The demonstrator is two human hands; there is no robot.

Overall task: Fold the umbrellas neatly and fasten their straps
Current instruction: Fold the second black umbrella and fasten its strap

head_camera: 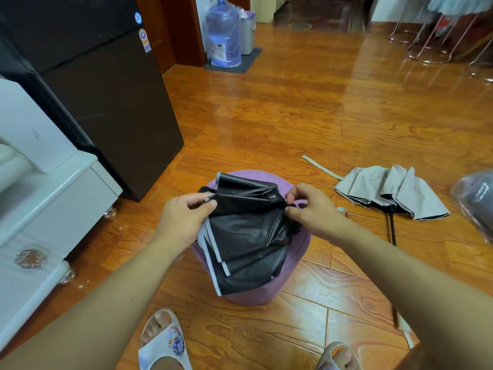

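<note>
Left hand [184, 217] and right hand [312, 209] pinching black umbrella [248, 236] stretched between them

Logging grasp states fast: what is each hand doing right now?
Left hand: pinches the edge of the black umbrella canopy.
Right hand: pinches the same umbrella's gathered fabric at its other end.

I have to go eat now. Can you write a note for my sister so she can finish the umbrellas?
Left hand pinches the black umbrella by its gray-edged cloth; right hand pinches the bunched cloth at its other end.
It is over the purple stool, loose, strap not fastened.
The gray umbrella lies on the floor to the right, not folded, strap loose.
Left: fold and strap both.
</note>
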